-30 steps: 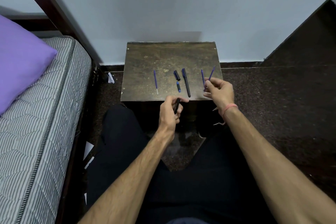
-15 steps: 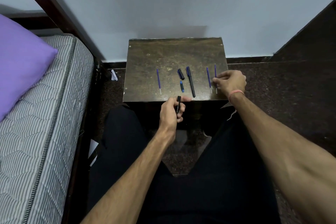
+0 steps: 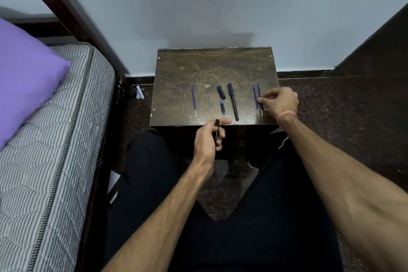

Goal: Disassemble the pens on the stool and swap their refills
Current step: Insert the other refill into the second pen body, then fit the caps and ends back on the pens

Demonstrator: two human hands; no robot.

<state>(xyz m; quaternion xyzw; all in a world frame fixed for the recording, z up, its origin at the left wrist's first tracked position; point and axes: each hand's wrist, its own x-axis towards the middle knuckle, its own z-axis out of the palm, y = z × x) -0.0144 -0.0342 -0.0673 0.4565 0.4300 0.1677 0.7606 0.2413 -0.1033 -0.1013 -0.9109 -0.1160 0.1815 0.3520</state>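
A dark wooden stool (image 3: 209, 66) stands against the wall. On it lie a lone blue refill (image 3: 193, 100) at the left, a dark pen cap (image 3: 221, 92), a small blue pen tip piece (image 3: 222, 107), a whole black pen (image 3: 233, 101), and two blue refills (image 3: 256, 98) side by side at the right. My left hand (image 3: 208, 139) holds an empty black pen barrel (image 3: 216, 132) just in front of the stool's near edge. My right hand (image 3: 277, 101) rests on the stool with its fingertips on the right-hand refill of the pair.
A bed with a striped mattress (image 3: 50, 139) and a purple pillow (image 3: 24, 77) lies on the left, its dark frame close to the stool. My legs in dark trousers are below the stool. Dark speckled floor (image 3: 342, 112) extends right.
My right hand carried a blue refill down and laid it flat beside the other refill at the stool's right. My left hand kept holding the black barrel.
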